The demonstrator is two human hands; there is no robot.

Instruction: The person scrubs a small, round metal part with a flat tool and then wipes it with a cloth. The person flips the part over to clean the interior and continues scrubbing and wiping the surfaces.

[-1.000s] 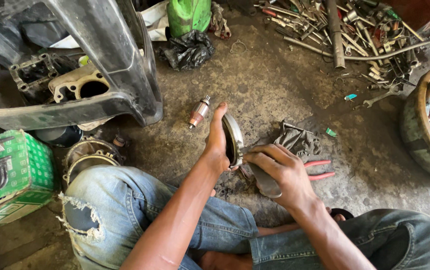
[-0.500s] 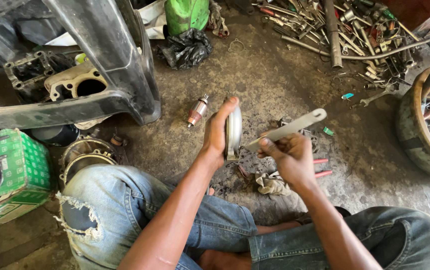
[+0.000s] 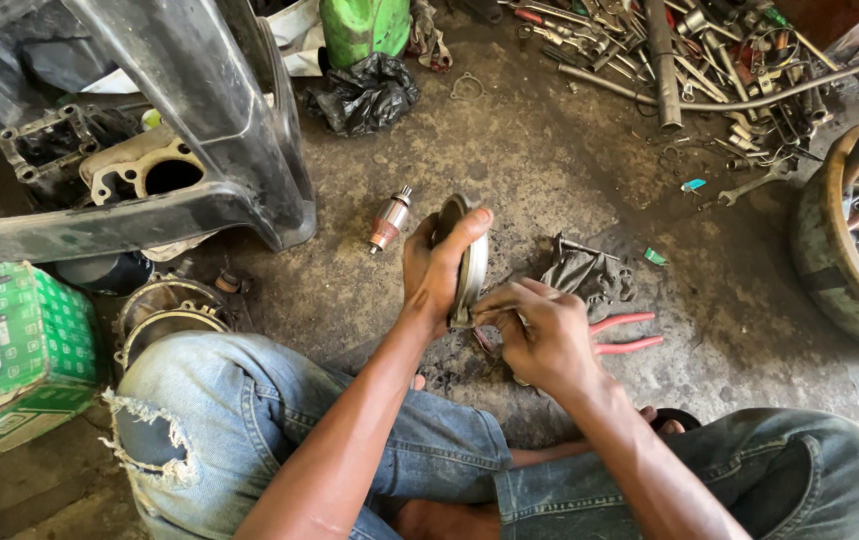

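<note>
Seated on a grimy floor, a person's left hand (image 3: pixel 437 265) grips a round metal disc (image 3: pixel 470 262) upright while the right hand (image 3: pixel 540 335), fingers curled, pinches its lower edge, red-handled pliers (image 3: pixel 625 335) lying just right.

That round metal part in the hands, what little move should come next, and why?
Probably a small turn of the round metal part. The left hand holds it on edge, and the right hand pinches at its lower rim; the part of the rim under the left fingers is covered and can't be reached.
</note>
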